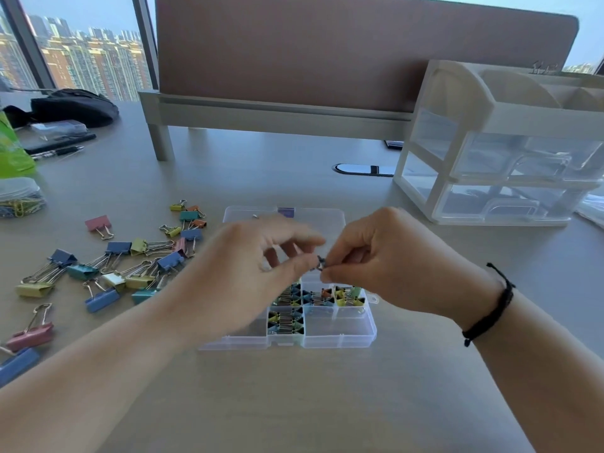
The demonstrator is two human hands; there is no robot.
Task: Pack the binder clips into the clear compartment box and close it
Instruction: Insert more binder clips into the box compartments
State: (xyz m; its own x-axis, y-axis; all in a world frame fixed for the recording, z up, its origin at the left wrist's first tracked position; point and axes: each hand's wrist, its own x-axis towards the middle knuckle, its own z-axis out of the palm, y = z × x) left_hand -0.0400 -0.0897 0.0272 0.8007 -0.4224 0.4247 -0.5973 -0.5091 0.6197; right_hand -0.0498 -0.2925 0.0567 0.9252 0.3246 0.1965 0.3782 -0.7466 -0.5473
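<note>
Desk [327, 403]: grey, bears all items. Partition [327, 53] at the back. Drawer unit [490, 165], white with clear drawers, far right. Black bag [75, 106] far left.

Box [340, 335]: clear, at centre, lid [310, 214] open and lying back. Small clips fill several compartments in the middle and right; front right compartment holds none.

Loose clips [114, 269]: larger, mixed colours, scattered left of box.

Left hand [248, 273] over box, blurred; fingers loosely spread, thumb near right hand's clip. Right hand [385, 259] pinches a small clip [321, 262] at its fingertips, above box. Black cord [490, 305] on right wrist.
</note>
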